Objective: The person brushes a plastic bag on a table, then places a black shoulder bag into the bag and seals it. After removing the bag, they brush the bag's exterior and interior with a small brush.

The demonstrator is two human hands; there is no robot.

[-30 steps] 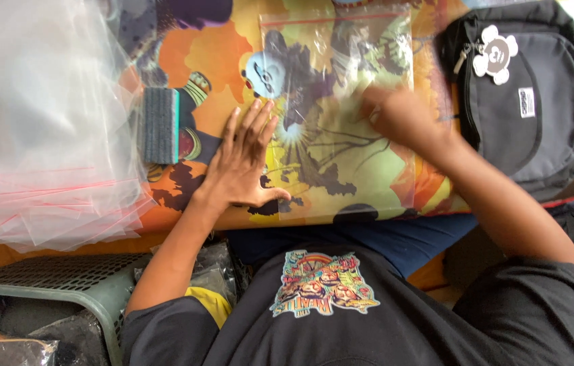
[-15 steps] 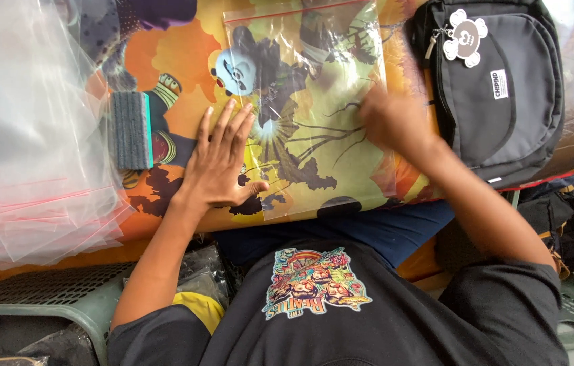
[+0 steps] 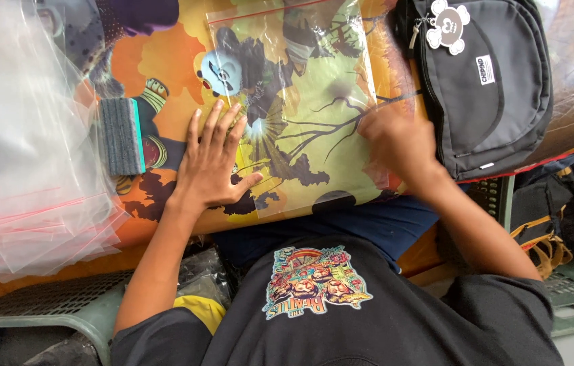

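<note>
A clear zip bag (image 3: pixel 300 88) with a red seal line lies flat on a colourful printed board (image 3: pixel 165 61) in front of me. My left hand (image 3: pixel 212 166) is spread flat, palm down. Its fingers press the bag's lower left part. My right hand (image 3: pixel 392 142) is curled at the bag's right edge, and its fingers seem to pinch the plastic there. My dark shirt with a printed picture fills the bottom of the view.
A thick stack of clear bags (image 3: pixel 23 135) covers the left side. A grey felt block (image 3: pixel 119 135) sits just left of my left hand. A grey-black backpack (image 3: pixel 483 88) lies right of the bag. Green plastic crates (image 3: pixel 63 305) stand below, with a black and yellow bag (image 3: pixel 558 217) at the right.
My left hand stays flat on the bag. My right hand has slid slightly down along the bag's right edge. The view has shifted a little.
</note>
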